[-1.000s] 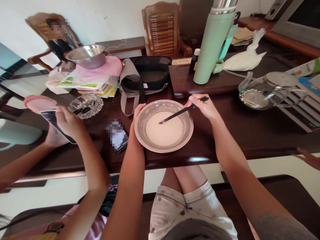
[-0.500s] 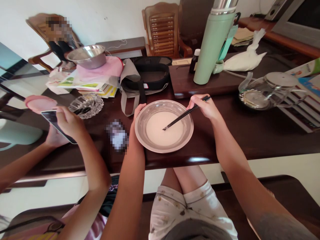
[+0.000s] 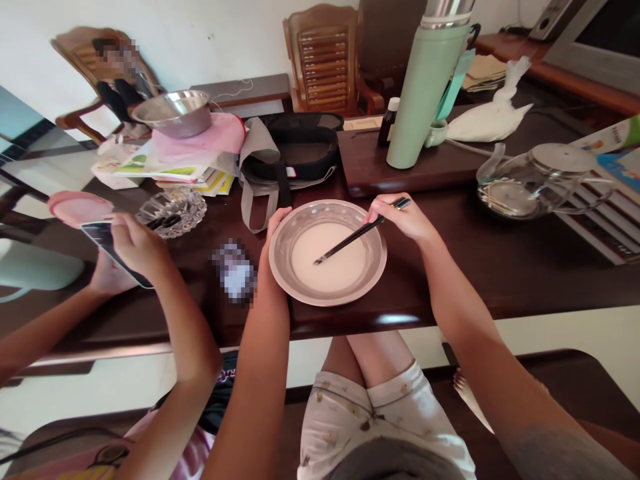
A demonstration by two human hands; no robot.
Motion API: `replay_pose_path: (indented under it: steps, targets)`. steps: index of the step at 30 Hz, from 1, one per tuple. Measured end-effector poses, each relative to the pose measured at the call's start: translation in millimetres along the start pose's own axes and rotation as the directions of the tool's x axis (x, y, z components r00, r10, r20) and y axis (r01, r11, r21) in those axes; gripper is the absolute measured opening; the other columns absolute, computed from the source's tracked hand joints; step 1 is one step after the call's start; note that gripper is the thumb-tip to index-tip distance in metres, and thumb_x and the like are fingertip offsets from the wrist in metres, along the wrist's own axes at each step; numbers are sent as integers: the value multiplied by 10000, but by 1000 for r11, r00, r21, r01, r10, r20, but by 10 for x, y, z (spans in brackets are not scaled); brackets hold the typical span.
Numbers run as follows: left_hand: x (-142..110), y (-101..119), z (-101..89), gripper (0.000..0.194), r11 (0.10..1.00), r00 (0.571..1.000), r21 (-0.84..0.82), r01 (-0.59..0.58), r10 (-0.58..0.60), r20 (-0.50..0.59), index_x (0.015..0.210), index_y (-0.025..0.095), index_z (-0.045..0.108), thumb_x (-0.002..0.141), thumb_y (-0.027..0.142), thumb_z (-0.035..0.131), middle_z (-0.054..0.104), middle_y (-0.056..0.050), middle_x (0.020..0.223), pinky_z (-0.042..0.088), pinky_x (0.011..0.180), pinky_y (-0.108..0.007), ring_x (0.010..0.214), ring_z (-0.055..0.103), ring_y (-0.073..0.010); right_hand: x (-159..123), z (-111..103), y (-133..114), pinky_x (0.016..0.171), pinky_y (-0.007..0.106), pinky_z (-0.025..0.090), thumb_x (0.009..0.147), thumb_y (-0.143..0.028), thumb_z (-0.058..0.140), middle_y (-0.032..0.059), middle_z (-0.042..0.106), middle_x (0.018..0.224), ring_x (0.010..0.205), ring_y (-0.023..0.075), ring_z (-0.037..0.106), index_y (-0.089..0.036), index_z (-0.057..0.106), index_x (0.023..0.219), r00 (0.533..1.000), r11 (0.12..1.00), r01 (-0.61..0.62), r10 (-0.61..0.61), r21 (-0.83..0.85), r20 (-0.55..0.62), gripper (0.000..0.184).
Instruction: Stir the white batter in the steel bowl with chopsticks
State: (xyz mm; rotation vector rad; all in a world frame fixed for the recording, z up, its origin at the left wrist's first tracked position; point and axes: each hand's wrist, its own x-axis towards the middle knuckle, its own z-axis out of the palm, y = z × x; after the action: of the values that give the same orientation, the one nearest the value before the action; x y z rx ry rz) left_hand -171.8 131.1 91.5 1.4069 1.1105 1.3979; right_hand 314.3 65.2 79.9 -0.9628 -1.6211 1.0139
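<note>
The bowl (image 3: 283,257) of milky liquid (image 3: 337,270) sits at the desk's (image 3: 530,267) near edge, left hand (image 3: 273,224) clasping its left side, right hand (image 3: 397,217) pinching chopsticks (image 3: 345,242). A rough stroke could cause spills over that edge.

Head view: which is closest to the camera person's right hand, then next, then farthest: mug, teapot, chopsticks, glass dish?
1. Chopsticks: held in the right hand.
2. Teapot: on the table, to the right.
3. Glass dish: left, past the bowl.
4. Mug: far left.
</note>
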Motion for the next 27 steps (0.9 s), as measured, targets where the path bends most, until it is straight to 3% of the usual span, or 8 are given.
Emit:
replay_pose_path:
  steps: [3,5,9,12,15,19,24,27]
  targets:
    - [-19,63,41,746,989,984,49,-140,144,-100,1093,233,626,1098,543,-53,666,-6,1135,541,963,-482,1488,294,-244,12,-16,20,640,260,470,878,-562,676,33,784,741,722,155,712,-212,759,684,997,999,7,-10,-40,-72,409]
    - [-90,83,225,651,988,985,46,-147,150,-80,1070,248,637,1105,582,80,672,17,1110,544,998,-446,1469,354,-234,18,-45,54,615,259,459,881,-560,674,27,765,687,682,151,707,-210,747,654,987,1000,24,-27,-19,-157,424]
    - [-351,-87,999,385,996,982,42,82,-88,170,1058,265,661,1027,610,494,674,22,1096,557,1061,-392,1392,482,-246,8,-38,53,636,279,496,872,-577,672,17,719,599,610,153,690,-206,719,589,993,998,33,-27,48,-114,469]
    - [-475,-330,1587,281,994,972,44,100,-107,208,1069,267,667,900,478,748,667,22,1111,563,1075,-364,1360,509,-258,0,2,9,696,287,522,867,-586,674,30,755,676,687,166,715,-208,744,637,1000,1000,14,-14,3,-13,448]
    - [-458,-499,1922,286,993,982,-6,115,-113,153,1062,253,660,882,450,764,665,3,1067,576,1058,-382,1318,532,-285,8,-17,17,684,271,508,869,-574,681,34,774,731,728,162,723,-211,761,683,998,1000,14,-16,-25,-63,416]
    - [-409,-578,2024,299,984,987,-99,149,-142,71,1015,210,645,924,492,684,661,-36,994,586,1010,-412,1205,591,-307,8,-69,58,642,271,494,870,-573,679,18,725,621,637,153,702,-207,723,610,983,999,33,-25,38,-181,452]
    - [-484,-636,1947,323,982,988,-121,148,-142,58,1064,211,626,880,455,730,651,-51,1078,579,990,-388,1183,600,-293,-3,-5,-2,681,281,508,865,-602,667,28,758,691,707,168,717,-209,739,649,1000,1000,-6,6,-11,-18,454]
    - [-436,-674,1942,293,976,983,-130,177,-169,71,1028,215,628,902,470,696,650,-40,1028,585,975,-382,1151,614,-283,10,-7,0,665,274,497,853,-625,667,38,776,739,740,170,717,-207,748,684,997,998,-8,4,-56,-78,458]
